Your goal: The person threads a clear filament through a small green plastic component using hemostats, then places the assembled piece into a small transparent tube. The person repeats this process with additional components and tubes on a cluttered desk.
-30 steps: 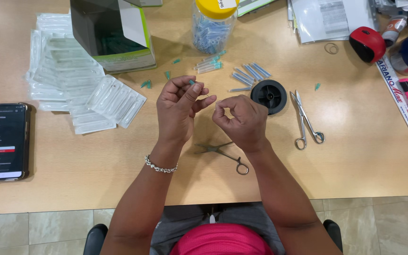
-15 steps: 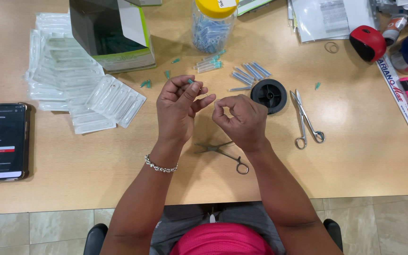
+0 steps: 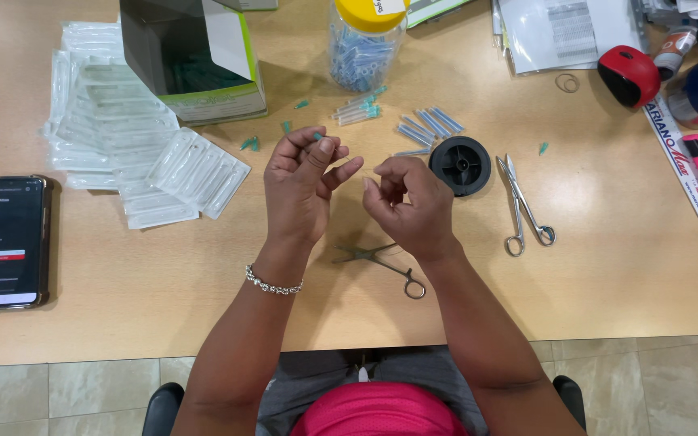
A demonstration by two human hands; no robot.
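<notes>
I find both hands raised above the wooden desk, just apart from one another at centre. The left hand is curled, fingers bent toward the palm, and its fingertips pinch a small teal-tipped needle piece at the top of the hand; the piece is too small for me to tell its long axis or which way it points. The right hand is loosely closed with thumb and forefinger pinched toward the left hand; a very fine thread may run from it, but I cannot confirm what it grips. The black spool lies just beside the right hand, on its far right side, nearer that hand than the left. The forceps lie on the desk beneath and between the wrists, handles toward the right, long axis running left to right. The scissors lie further right, blades pointing away from me.
</notes>
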